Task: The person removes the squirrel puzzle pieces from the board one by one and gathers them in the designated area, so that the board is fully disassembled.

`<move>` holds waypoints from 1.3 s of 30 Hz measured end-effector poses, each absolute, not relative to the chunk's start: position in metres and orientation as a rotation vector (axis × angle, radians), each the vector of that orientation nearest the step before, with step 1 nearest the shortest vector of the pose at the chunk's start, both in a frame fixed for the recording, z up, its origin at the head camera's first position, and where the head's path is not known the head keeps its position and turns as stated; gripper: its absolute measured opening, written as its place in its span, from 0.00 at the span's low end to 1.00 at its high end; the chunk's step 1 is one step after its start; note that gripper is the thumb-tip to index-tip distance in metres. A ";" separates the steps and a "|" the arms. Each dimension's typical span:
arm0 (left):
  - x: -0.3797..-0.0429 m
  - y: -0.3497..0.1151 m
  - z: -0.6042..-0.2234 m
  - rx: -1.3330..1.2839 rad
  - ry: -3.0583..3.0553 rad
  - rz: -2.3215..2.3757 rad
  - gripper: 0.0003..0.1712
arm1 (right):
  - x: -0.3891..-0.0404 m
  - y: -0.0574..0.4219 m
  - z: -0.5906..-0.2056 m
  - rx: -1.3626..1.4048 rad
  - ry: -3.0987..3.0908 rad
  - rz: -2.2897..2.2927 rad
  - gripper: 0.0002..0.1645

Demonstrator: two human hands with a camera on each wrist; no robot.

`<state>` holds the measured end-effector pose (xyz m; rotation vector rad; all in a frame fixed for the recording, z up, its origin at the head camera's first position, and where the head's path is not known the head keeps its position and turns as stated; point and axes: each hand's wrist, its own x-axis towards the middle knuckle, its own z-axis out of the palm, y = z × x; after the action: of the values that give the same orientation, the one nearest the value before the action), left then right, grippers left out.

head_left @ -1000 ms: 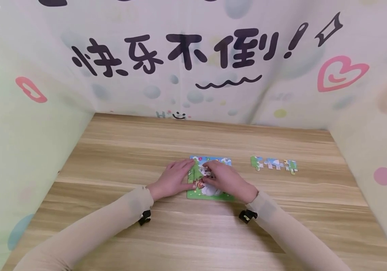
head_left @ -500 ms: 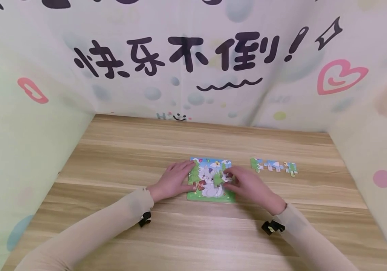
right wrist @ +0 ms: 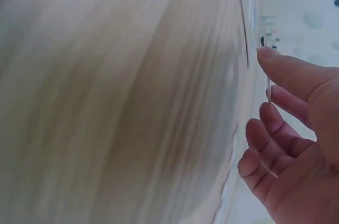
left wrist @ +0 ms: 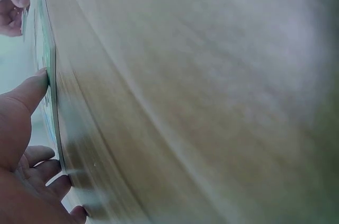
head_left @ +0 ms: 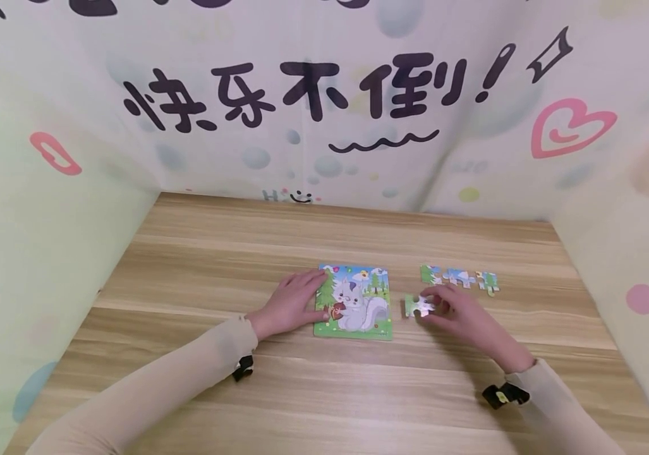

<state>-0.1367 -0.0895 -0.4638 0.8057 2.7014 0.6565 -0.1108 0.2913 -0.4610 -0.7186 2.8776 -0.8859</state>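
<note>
A square picture puzzle [head_left: 366, 300] showing a grey squirrel with an acorn lies flat on the wooden table. My left hand [head_left: 285, 303] rests at its left side, thumb on the lower left part and fingertips by the upper left corner. In the left wrist view the thumb [left wrist: 32, 89] touches the board's edge. Just right of the puzzle, my right hand [head_left: 466, 316] pinches a jigsaw piece [head_left: 417, 306] with green and white print between thumb and fingers. Seen edge-on in the right wrist view, the piece [right wrist: 268, 89] is a thin sliver above the table.
Three loose jigsaw pieces [head_left: 459, 277] lie in a row behind the right hand. The wooden table [head_left: 216, 227] is closed in by a printed cloth backdrop [head_left: 301, 158] at the back and both sides.
My right hand has moved right, off the puzzle, carrying the jigsaw piece with it. More of the squirrel picture shows now. The left hand has stayed in place.
</note>
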 end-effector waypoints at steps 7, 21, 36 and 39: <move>-0.137 -0.090 -0.463 0.817 2.695 0.654 0.47 | -0.110 0.317 -0.468 -0.710 2.930 -0.903 0.21; -0.137 -0.090 -0.465 0.828 2.697 0.652 0.46 | -0.119 0.335 -0.474 -0.632 2.859 -0.868 0.18; -0.137 -0.092 -0.465 0.845 2.696 0.654 0.46 | -0.124 0.336 -0.472 -0.660 2.828 -0.892 0.18; -0.137 -0.092 -0.465 0.847 2.696 0.653 0.46 | -0.124 0.337 -0.473 -0.664 2.823 -0.904 0.18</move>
<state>-0.1373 -0.0920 -0.4654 0.8470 2.6959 0.6534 -0.1240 0.3367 -0.4726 -0.6641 2.8227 -0.9039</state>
